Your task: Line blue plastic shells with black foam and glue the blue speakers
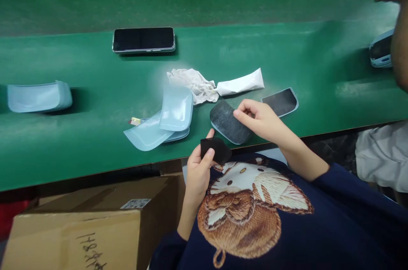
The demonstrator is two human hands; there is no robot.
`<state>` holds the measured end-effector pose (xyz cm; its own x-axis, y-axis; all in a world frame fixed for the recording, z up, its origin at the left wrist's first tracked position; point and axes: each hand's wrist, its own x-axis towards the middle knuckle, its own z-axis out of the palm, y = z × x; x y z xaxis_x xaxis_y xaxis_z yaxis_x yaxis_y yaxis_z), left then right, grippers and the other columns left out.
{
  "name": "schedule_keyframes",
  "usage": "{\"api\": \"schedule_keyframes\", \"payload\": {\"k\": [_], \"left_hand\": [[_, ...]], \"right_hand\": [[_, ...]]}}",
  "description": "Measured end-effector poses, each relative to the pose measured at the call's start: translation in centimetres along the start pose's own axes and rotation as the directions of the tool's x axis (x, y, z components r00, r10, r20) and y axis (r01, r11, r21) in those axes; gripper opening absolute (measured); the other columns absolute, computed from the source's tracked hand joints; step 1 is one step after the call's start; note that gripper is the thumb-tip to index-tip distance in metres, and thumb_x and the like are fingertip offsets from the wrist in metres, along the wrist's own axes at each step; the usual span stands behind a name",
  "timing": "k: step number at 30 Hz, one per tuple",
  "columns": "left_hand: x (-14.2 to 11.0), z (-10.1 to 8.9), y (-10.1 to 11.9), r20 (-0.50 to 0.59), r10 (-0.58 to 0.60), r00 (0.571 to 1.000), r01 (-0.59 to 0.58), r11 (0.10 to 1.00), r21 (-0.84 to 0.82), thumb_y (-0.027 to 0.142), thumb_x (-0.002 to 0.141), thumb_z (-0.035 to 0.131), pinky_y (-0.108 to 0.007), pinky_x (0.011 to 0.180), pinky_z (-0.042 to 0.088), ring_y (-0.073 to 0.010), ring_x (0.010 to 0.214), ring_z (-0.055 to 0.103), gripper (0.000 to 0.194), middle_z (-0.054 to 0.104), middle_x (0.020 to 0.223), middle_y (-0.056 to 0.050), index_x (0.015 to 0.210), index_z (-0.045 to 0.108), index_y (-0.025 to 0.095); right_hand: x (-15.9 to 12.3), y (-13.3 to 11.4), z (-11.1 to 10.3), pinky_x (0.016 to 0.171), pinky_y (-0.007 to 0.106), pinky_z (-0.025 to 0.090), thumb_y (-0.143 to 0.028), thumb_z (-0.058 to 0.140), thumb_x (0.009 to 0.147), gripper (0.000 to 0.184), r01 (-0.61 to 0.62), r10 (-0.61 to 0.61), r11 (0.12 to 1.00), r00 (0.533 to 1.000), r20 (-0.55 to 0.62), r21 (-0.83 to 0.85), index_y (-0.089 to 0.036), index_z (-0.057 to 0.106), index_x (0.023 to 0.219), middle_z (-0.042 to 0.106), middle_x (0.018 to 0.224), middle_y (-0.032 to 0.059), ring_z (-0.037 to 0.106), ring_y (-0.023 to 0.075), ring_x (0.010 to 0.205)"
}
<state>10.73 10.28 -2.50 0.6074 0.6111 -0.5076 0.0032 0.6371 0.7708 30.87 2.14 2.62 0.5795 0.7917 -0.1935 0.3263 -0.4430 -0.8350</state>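
Observation:
My left hand [199, 166], close to the table's front edge, grips a small black pad [216, 150] between thumb and fingers. The fingertips of my right hand [259, 119] are closed at the upper right edge of a dark grey textured pad [230, 123]. Beneath that pad shows the rim of a light blue curved plastic piece. Beside my right hand lies another blue-edged piece with a black face [281, 101]. Left of my hands, several light blue curved plastic pieces [177, 110] are piled together. A white tube [241, 83] and a crumpled white cloth or tissue [194, 83] lie behind.
A phone [144, 40] lies at the back of the green table [95, 134]. More stacked blue pieces [38, 96] stand at far left. A cardboard box [79, 223] is below the front edge. At right, a co-worker's arm [400, 44] reaches near another blue piece [381, 49].

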Motion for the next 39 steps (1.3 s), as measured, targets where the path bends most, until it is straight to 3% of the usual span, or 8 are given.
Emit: {"api": "schedule_keyframes", "payload": {"k": [8, 15, 19, 23, 26, 28, 32, 39], "left_hand": [[0.3, 0.3, -0.2, -0.021, -0.054, 0.998, 0.055, 0.998, 0.041, 0.046, 0.069, 0.088, -0.025, 0.066, 0.061, -0.0191, 0.087, 0.073, 0.044, 0.058, 0.147, -0.013, 0.105, 0.077, 0.021], [0.3, 0.6, 0.0, -0.008, -0.030, 1.000, 0.030, 0.998, 0.054, 0.046, 0.071, 0.087, -0.022, 0.063, 0.057, -0.0136, 0.073, 0.069, 0.038, 0.067, 0.137, -0.014, 0.097, 0.077, 0.019], [0.3, 0.5, -0.2, -0.005, -0.036, 0.999, 0.036, 0.999, 0.023, 0.042, 0.072, 0.087, -0.021, 0.064, 0.057, -0.0128, 0.074, 0.069, 0.033, 0.066, 0.138, -0.013, 0.095, 0.077, 0.020], [0.4, 0.3, -0.3, -0.008, -0.041, 0.999, 0.042, 0.999, 0.030, 0.042, 0.072, 0.087, -0.021, 0.065, 0.058, -0.0131, 0.076, 0.070, 0.034, 0.066, 0.138, -0.012, 0.098, 0.078, 0.021], [0.4, 0.3, -0.5, -0.010, -0.028, 1.000, 0.028, 0.998, 0.054, 0.044, 0.073, 0.086, -0.022, 0.068, 0.059, -0.0168, 0.084, 0.073, 0.038, 0.065, 0.139, -0.014, 0.101, 0.078, 0.020], [0.4, 0.2, -0.5, -0.007, -0.022, 1.000, 0.022, 0.998, 0.066, 0.045, 0.073, 0.085, -0.023, 0.070, 0.060, -0.0197, 0.092, 0.074, 0.039, 0.064, 0.141, -0.014, 0.103, 0.078, 0.020], [0.4, 0.3, -0.5, -0.002, -0.010, 1.000, 0.010, 0.998, 0.068, 0.045, 0.074, 0.085, -0.024, 0.071, 0.060, -0.0227, 0.098, 0.074, 0.040, 0.065, 0.140, -0.015, 0.105, 0.077, 0.020], [0.6, 0.4, -0.5, -0.013, -0.015, 1.000, 0.016, 0.999, 0.049, 0.045, 0.072, 0.086, -0.028, 0.074, 0.062, -0.0239, 0.097, 0.075, 0.041, 0.067, 0.136, -0.015, 0.104, 0.078, 0.020]], "right_hand": [[-0.3, 0.9, 1.8, 0.059, 0.028, 0.028, -0.032, 0.058, 0.094, 0.025, -0.010, -0.016, 0.925, 0.998, -0.065, -0.380, -0.021, 0.051, 0.072, 0.057, 0.070, -0.0016, 0.050, 0.0146, 0.066], [-0.1, 1.4, 2.1, 0.057, 0.029, 0.026, -0.031, 0.061, 0.095, 0.021, 0.027, -0.084, 0.840, 0.993, -0.081, -0.542, -0.022, 0.055, 0.078, 0.061, 0.078, 0.0012, 0.054, 0.0177, 0.071], [-0.1, 1.8, 2.5, 0.057, 0.030, 0.031, -0.031, 0.067, 0.092, 0.014, 0.040, -0.105, 0.814, 0.991, -0.079, -0.579, -0.021, 0.060, 0.087, 0.065, 0.086, 0.0030, 0.060, 0.0201, 0.074], [-1.0, 1.9, 2.9, 0.073, 0.037, 0.046, -0.032, 0.062, 0.096, 0.020, 0.179, -0.321, 0.753, 0.940, -0.115, -0.633, -0.017, 0.066, 0.109, 0.070, 0.110, 0.0131, 0.065, 0.0278, 0.095], [-2.3, 1.8, 3.4, 0.102, 0.044, 0.044, -0.036, 0.049, 0.103, 0.035, 0.371, -0.490, 0.676, 0.872, -0.012, -0.637, -0.015, 0.064, 0.128, 0.064, 0.138, 0.0142, 0.060, 0.0290, 0.122], [-3.0, 1.9, 3.9, 0.114, 0.047, 0.037, -0.034, 0.045, 0.105, 0.044, 0.451, -0.509, 0.633, 0.855, 0.100, -0.629, -0.012, 0.057, 0.140, 0.055, 0.149, 0.0139, 0.053, 0.0283, 0.135], [-3.5, 2.5, 4.7, 0.117, 0.053, 0.036, -0.030, 0.045, 0.103, 0.050, 0.485, -0.454, 0.611, 0.862, 0.226, -0.626, -0.008, 0.049, 0.148, 0.048, 0.153, 0.0157, 0.049, 0.0299, 0.140], [-3.4, 2.9, 4.6, 0.115, 0.058, 0.040, -0.030, 0.044, 0.104, 0.046, 0.499, -0.475, 0.608, 0.852, 0.221, -0.618, -0.009, 0.053, 0.144, 0.052, 0.151, 0.0140, 0.052, 0.0306, 0.137]]}}
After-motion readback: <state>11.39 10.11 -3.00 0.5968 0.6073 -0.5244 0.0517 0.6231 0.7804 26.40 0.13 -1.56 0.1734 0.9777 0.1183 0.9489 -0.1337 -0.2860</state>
